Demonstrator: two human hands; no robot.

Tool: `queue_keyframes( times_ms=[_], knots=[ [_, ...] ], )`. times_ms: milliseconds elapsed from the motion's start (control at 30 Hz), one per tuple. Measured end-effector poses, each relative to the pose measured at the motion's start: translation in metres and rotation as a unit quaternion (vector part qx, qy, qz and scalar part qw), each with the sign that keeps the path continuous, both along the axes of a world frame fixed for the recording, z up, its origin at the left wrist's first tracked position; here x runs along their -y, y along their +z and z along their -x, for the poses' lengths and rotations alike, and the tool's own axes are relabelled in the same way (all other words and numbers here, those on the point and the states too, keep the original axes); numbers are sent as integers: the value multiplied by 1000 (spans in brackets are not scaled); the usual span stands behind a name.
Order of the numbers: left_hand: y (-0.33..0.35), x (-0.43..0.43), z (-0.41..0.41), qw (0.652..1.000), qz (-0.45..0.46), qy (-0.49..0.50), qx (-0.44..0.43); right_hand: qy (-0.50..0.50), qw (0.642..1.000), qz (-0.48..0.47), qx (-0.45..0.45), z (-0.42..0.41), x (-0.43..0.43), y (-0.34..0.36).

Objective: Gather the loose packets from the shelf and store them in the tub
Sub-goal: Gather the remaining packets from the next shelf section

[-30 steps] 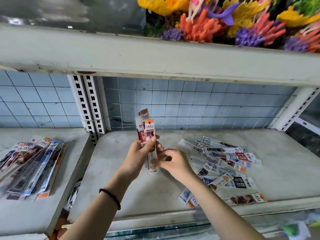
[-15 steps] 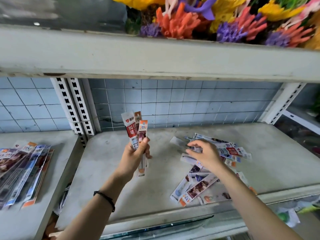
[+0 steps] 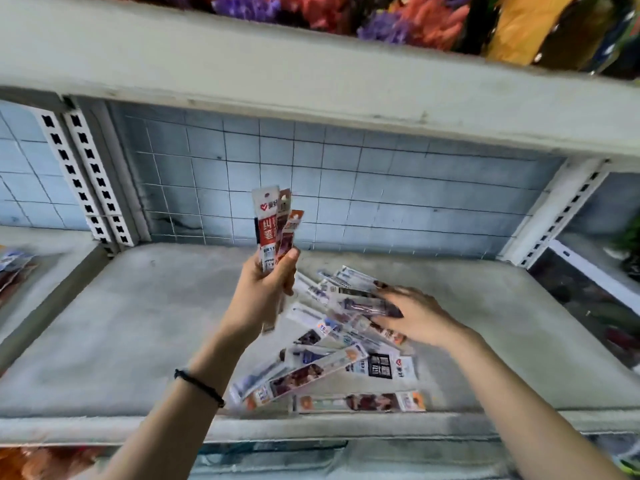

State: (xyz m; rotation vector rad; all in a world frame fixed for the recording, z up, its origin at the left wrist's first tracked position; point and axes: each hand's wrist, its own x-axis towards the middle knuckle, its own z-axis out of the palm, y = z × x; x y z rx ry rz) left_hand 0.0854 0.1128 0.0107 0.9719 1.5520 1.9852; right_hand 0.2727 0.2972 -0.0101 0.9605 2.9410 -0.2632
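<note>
My left hand (image 3: 265,292) grips an upright bundle of long narrow packets (image 3: 273,223), held above the grey shelf (image 3: 145,327). Several loose packets (image 3: 332,365) lie in a fan-shaped heap on the shelf to the right of it. My right hand (image 3: 412,315) reaches into the top of that heap, and its fingers pinch a dark purple packet (image 3: 363,304) there. No tub shows in this view.
A blue tiled wall (image 3: 346,188) closes the back of the shelf. Slotted white uprights (image 3: 86,181) stand on the left and another upright (image 3: 554,209) on the right. More packets (image 3: 14,268) lie on the neighbouring shelf at far left. Artificial flowers (image 3: 398,15) fill the shelf above.
My right hand left the bundle, went right to the heap and now pinches a packet there. My left hand kept the bundle upright. The view shifted left and closer.
</note>
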Motion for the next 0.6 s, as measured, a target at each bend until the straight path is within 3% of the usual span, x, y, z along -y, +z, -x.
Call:
queue_keyframes(
  times_ms=[167,367,500,600],
  knots=[
    [-7,-6,-33,994,-5,2,108,11,999,-10,-39,-4,-10,-5],
    [-20,-8,-54,990,26,17,136,-1,993,56,-100,-3,-10,-2],
    [-19,-19,-58,987,40,12,152,-9,994,78,-78,-2,-10,1],
    [-15,-26,-60,985,47,18,168,-43,976,145,-159,-2,-16,3]
  ],
)
